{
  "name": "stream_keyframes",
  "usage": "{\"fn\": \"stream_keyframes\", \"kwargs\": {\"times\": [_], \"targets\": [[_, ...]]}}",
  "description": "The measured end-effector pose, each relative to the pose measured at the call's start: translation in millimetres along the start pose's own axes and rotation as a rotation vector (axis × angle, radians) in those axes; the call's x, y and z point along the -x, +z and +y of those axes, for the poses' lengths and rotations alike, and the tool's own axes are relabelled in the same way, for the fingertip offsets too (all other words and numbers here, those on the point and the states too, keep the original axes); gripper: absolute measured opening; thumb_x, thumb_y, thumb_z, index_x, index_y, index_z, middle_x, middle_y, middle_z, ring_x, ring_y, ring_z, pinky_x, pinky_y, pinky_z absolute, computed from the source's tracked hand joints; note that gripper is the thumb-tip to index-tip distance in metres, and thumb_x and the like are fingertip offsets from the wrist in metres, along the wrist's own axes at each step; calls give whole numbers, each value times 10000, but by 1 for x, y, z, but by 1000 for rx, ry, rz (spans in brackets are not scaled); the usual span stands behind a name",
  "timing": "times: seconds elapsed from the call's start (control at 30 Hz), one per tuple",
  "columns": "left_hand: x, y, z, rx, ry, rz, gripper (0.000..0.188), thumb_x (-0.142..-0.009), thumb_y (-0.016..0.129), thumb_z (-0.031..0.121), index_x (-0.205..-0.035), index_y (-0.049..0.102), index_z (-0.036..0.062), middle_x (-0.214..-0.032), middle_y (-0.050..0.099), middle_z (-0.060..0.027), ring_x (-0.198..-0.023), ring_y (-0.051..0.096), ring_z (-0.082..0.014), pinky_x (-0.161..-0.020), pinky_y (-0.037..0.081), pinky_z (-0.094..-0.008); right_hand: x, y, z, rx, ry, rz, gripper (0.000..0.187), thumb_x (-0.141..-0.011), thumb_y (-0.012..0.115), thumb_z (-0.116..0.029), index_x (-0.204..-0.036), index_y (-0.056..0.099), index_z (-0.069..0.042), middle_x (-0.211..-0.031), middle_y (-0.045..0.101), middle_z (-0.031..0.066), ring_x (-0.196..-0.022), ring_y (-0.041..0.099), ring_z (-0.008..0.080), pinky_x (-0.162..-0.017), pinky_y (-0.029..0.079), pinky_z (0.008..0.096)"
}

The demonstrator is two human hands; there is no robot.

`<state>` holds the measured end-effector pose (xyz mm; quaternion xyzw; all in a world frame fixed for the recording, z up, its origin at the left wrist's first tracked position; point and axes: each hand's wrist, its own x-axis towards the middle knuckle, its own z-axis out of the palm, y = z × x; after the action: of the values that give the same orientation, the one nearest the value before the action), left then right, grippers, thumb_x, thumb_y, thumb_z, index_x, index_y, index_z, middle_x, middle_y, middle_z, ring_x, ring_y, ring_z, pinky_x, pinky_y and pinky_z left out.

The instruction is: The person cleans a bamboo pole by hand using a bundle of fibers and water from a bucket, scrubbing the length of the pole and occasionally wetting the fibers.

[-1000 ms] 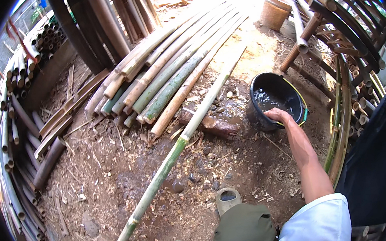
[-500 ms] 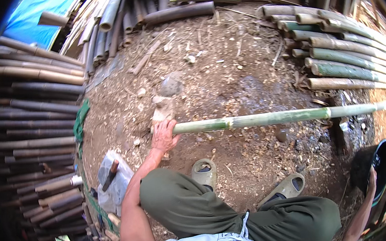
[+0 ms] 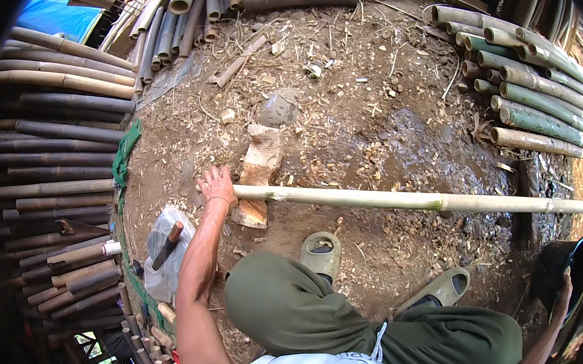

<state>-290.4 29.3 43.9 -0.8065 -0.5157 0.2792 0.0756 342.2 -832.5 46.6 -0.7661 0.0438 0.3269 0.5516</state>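
My left hand (image 3: 218,187) is closed over the left end of a long pale bamboo pole (image 3: 377,197). The pole lies crosswise in front of my knees, its left part resting over a rough chopped wooden block (image 3: 262,158). Its right end slants slightly nearer to me. At the lower right my right hand (image 3: 564,294) is at the rim of a black bucket (image 3: 550,271), which appears tilted; the fingers seem to grip it, partly hidden.
Stacked dark bamboo poles (image 3: 58,162) line the left side, and greenish ones (image 3: 543,101) lie at right. A wooden handle (image 3: 168,246) rests on a clear plastic bag (image 3: 167,278) by my left arm. A stone (image 3: 279,108) sits beyond the block. Wood chips litter the ground.
The pole shows a pale side where green showed before, and its right end has swung nearer to me. My left hand has shifted left, uncovering more of the block.
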Motion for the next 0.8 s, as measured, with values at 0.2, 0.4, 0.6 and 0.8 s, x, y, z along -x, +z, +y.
{"fn": "stream_keyframes", "kwargs": {"times": [0.2,0.4,0.6,0.8], "targets": [[44,-67,193,472,1016,132,876,-801,735,476,-1477,378,48,-1476,416,-195,-1394,361,-381,-1155,303,-486,18,-2,-8,190,-30,190,425,-966,593,-278,-1300,610,-17,-1221,650,40,-1089,599,159,-990,441,311],[54,-42,245,458,1071,72,568,-822,758,273,-1293,495,98,-1034,616,-138,-979,618,-344,-821,506,-455,11,68,-48,493,-122,471,517,-833,675,-160,-1317,577,-6,-1102,679,81,-971,616,155,-869,484,299],[25,-49,165,93,842,48,504,-590,849,119,-1053,649,120,-1079,489,-114,-1053,508,-323,-879,470,-427,7,-1,20,587,76,439,527,-808,680,-235,-1263,607,21,-1138,700,186,-1046,665,275,-896,505,383],[-26,-21,72,-546,545,-276,687,-639,862,360,-1247,602,173,-1359,508,-140,-1300,466,-363,-1043,447,-464,-47,2,34,1085,191,222,505,-813,673,-371,-1091,670,50,-1121,675,287,-1059,659,398,-887,519,441]]}}
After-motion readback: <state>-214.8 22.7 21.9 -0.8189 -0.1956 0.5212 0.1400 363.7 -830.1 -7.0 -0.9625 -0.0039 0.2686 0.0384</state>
